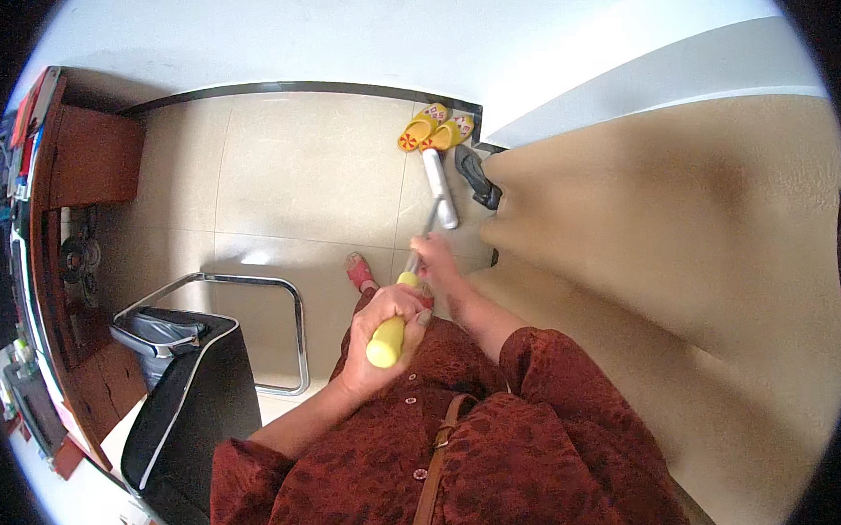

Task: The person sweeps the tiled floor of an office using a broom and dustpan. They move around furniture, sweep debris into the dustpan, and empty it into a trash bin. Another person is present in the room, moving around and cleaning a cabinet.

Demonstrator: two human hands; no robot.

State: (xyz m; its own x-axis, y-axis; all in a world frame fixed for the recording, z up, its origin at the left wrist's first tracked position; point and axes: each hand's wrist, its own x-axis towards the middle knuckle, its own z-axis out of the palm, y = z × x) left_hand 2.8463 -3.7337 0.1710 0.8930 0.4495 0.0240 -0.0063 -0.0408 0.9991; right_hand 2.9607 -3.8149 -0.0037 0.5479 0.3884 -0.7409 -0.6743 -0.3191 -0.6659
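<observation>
My left hand [387,327] is closed around the yellow grip [385,343] at the top of a long-handled floor mop or squeegee. Lower down, my right hand [436,259] wraps the metal pole [431,223]. The tool's narrow white-and-silver head [439,184] lies on the tiled floor, its far end at a pair of yellow slippers [434,129] by the wall corner. Just right of that head are dark shoes [477,177], partly behind the beige surface. My feet, in red footwear [359,271], stand below the head; one is mostly hidden by my left hand.
At left stands a black chair [194,392] with a bent chrome frame [301,324]. Beyond it is a brown wooden desk [92,157] with things on top and a fan-like object [81,256] beneath. A white wall [298,35] borders the floor; a large beige surface [658,217] fills the right.
</observation>
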